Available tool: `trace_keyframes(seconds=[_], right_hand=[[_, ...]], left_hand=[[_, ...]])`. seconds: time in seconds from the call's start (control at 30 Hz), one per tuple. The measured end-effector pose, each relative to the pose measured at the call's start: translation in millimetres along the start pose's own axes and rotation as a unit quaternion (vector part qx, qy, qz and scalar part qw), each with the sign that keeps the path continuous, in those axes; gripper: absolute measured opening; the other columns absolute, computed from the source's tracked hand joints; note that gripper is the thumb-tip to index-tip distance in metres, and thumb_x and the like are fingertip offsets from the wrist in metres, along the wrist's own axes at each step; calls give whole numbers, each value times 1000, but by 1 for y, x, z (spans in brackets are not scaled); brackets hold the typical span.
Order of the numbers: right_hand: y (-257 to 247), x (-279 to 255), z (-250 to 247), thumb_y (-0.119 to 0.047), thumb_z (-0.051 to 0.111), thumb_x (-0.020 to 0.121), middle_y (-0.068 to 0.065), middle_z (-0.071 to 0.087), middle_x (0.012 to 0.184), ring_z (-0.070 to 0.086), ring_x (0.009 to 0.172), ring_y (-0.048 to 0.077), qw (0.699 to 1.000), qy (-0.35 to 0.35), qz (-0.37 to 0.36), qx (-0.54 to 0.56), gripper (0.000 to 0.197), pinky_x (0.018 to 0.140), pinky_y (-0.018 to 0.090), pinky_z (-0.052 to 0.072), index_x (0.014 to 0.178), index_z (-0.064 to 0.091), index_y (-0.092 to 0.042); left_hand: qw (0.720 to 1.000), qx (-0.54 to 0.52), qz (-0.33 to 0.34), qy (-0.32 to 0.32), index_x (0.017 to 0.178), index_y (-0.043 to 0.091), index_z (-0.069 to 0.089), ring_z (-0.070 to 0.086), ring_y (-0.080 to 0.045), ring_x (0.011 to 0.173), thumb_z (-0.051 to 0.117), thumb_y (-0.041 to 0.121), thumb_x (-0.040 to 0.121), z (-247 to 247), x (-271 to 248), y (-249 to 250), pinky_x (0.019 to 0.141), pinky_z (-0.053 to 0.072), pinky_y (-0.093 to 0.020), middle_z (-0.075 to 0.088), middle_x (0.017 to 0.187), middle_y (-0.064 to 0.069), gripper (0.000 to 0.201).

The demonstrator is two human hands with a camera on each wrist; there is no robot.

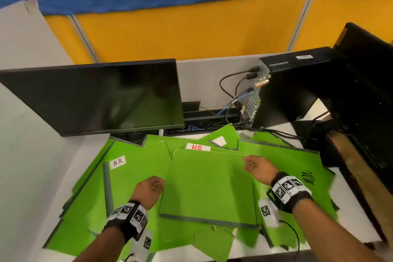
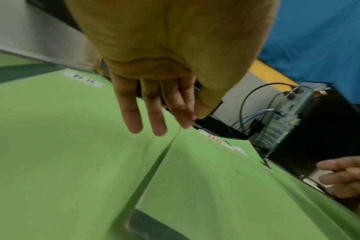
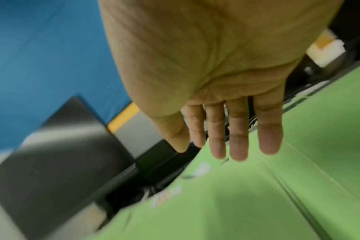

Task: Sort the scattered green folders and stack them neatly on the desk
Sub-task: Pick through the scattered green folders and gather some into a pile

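Observation:
Several green folders lie scattered and overlapping across the desk. A plain one with a grey spine (image 1: 209,187) lies on top in the middle. To its left lies a folder labelled "H.R" (image 1: 127,178), and behind it a red "HR" label (image 1: 196,147) shows. My left hand (image 1: 152,187) hovers at the middle folder's left edge, fingers straight (image 2: 152,123), holding nothing. My right hand (image 1: 256,166) hovers over that folder's far right corner, fingers straight (image 3: 238,146), also holding nothing. A folder with black writing (image 1: 304,168) lies to the right.
A dark monitor (image 1: 95,95) stands at the back left, its base among the folders. A black computer case (image 1: 287,85) with cables (image 1: 234,100) stands at the back right. Dark equipment (image 1: 365,102) lines the right edge. Grey partitions enclose the desk.

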State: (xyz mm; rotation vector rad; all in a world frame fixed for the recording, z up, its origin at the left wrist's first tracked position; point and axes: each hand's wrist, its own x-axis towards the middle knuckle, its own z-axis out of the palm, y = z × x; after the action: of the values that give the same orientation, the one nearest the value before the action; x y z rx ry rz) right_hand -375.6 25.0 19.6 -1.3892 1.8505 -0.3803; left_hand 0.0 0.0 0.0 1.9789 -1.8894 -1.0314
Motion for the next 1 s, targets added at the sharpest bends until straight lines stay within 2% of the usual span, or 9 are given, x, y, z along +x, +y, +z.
trace_keyframes(seconds=[0.03,0.17,0.4,0.5,0.6,0.67,0.73,0.87,1.0], right_hand=[[-3,4,6,-23,56,93,9,57,134,55,120,24,998,-4,0,-64,45,102,30,42,136,49,-15],[-16,8,27,-32,50,95,5,24,157,26,143,22,968,-98,-26,-228,62,117,33,22,151,24,-25],[-13,23,44,-44,51,91,11,24,155,39,135,32,952,-111,40,-283,70,109,44,38,150,20,-23],[-17,32,37,-50,61,84,11,23,154,33,138,30,955,-52,12,-293,85,111,46,34,151,16,-22],[-26,42,24,-47,69,78,7,20,157,25,143,29,959,-4,-54,-277,98,116,44,22,152,9,-25],[-24,51,16,-37,72,79,8,34,152,35,138,27,982,-34,-33,-180,83,113,41,29,147,27,-24],[-16,60,6,-24,69,84,8,51,141,48,129,24,996,-41,-10,-80,54,106,36,38,133,48,-21],[1,74,-20,-15,57,93,10,52,140,51,126,29,996,38,25,-71,46,105,37,41,137,47,-17],[4,86,-29,-13,51,95,10,57,130,58,105,28,997,23,25,-64,39,85,32,48,133,48,-20]], left_hand=[[999,20,-23,8,96,25,65,66,-26,98,59,17,88,6,10,-2,80,47,-27,72,104,-8,13],[983,67,-153,-78,140,9,39,53,-27,124,62,43,85,29,31,-1,101,44,-33,55,136,-10,68],[981,87,-112,-129,130,10,44,56,-27,118,74,42,75,48,39,9,94,48,-33,56,131,-9,70],[993,-30,-53,-98,112,19,41,60,-24,103,72,23,80,46,34,15,83,47,-30,62,114,-5,45],[980,-166,45,-105,111,25,39,54,-17,111,69,8,83,38,30,27,95,43,-31,61,117,1,44],[970,-199,68,-119,109,26,42,53,-17,115,69,9,83,31,33,25,98,41,-32,61,122,-1,41],[976,-182,52,-104,102,30,46,58,-19,104,67,18,85,27,38,20,92,44,-32,63,114,0,29],[997,-61,-24,-35,97,23,56,62,-23,89,62,18,88,30,42,0,86,50,-34,61,91,0,12],[992,43,-60,-101,127,9,49,56,-23,102,70,35,81,43,35,-6,93,46,-30,54,110,-7,57]])
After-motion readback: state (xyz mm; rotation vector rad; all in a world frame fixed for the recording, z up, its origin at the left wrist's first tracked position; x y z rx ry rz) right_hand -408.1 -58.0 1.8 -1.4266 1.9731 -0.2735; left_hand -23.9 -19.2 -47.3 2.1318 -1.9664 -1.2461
